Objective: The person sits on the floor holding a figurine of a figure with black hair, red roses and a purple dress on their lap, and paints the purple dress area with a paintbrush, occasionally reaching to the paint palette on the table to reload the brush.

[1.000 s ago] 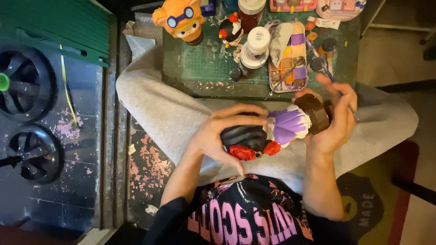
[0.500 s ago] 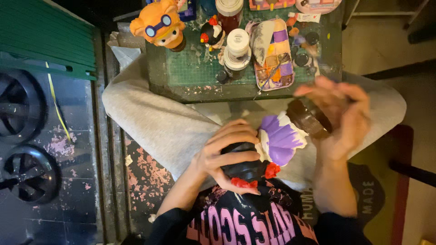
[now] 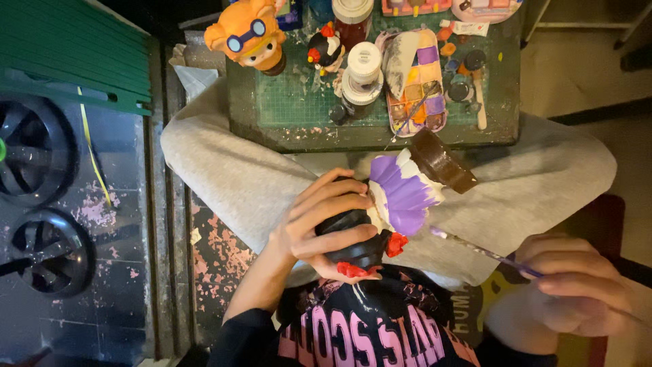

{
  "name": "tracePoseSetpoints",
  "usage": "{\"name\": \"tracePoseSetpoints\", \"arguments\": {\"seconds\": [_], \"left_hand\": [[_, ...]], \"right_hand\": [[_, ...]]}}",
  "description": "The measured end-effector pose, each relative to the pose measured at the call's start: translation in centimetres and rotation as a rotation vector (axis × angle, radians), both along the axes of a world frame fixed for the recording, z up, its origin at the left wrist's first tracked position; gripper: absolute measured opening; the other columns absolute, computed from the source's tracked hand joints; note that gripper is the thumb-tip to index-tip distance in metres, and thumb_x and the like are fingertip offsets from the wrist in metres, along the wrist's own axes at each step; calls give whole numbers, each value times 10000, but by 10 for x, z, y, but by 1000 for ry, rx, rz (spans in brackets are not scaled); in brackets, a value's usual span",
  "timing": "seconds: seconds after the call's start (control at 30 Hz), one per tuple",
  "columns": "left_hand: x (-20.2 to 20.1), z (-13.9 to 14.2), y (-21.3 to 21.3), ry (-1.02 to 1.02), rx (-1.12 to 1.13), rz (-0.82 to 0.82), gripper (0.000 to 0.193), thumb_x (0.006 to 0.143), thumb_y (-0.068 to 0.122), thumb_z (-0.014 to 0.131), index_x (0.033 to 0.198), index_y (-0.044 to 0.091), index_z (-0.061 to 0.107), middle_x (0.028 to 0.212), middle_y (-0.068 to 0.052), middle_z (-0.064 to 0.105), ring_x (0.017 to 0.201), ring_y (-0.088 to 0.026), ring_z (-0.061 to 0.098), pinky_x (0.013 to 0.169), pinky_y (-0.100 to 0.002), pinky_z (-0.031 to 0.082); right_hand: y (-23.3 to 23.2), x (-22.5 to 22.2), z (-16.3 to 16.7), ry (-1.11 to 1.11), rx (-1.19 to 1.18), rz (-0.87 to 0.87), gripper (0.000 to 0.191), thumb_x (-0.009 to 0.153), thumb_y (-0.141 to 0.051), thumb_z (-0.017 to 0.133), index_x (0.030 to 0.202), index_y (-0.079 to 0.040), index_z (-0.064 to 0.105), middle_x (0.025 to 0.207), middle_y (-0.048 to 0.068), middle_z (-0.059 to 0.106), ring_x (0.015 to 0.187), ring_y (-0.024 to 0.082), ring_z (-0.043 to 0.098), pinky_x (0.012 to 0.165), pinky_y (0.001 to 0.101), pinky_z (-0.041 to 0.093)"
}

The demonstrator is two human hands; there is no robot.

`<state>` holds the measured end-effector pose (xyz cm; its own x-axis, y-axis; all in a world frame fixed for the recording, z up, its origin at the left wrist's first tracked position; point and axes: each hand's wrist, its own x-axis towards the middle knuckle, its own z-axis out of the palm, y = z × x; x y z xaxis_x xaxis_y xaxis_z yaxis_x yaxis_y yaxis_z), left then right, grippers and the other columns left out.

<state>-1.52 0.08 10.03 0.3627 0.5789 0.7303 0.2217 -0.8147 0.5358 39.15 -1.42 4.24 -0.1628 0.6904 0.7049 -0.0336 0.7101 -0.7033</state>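
Now the left hand (image 3: 319, 228) has its fingers wrapped around the black head end of the painted figurine (image 3: 397, 200), held sideways over the lap, clear of the worktop (image 3: 299, 112). The right hand (image 3: 577, 289) pinches a thin paintbrush (image 3: 485, 253), tip at the purple skirt. One slip could smear wet purple onto the white trim, or fingers could smudge fresh paint.

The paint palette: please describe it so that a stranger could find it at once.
Look at the green mat on the low table. Right of the white-lidded jars lies the paint palette, an oblong tray. Only it has small wells of purple, yellow and orange paint.
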Motion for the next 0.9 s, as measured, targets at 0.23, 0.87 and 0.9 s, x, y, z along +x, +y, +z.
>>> {"name": "tracePoseSetpoints", "arguments": {"seconds": [0.23, 0.87, 0.9], "left_hand": [[3, -3, -3, -67, -41, 58, 559, 719, 419, 919, 1114, 75, 723, 1180, -186, 648, 1110, -411, 694, 1038, -620, 544], [8, -8, -10, -104, -38, 105, 592, 699, 416, 933, 1135, 89, 702, 1166, -180, 665, 1100, -433, 704, 1027, -621, 545], [8, -7, -10, -103, -29, 105, 585, 705, 411, 935, 1134, 89, 703, 1164, -179, 664, 1094, -433, 705, 1020, -618, 549]], "right_hand": [[15, -57, 49, -85, 3, -101, 557, 1090, -390, 445, 820, 78, 578, 704, 201, 628, 536, 266, 629, 518, 447, 611], [6, -68, 4, 481, -126, -59, 253, 1129, -200, 464, 1034, 4, 578, 852, 164, 693, 666, 265, 739, 537, 402, 620], [0, -72, -2, 573, -273, -70, 284, 1172, -199, 470, 1046, 22, 597, 855, 171, 700, 648, 245, 727, 525, 390, 613]]}}
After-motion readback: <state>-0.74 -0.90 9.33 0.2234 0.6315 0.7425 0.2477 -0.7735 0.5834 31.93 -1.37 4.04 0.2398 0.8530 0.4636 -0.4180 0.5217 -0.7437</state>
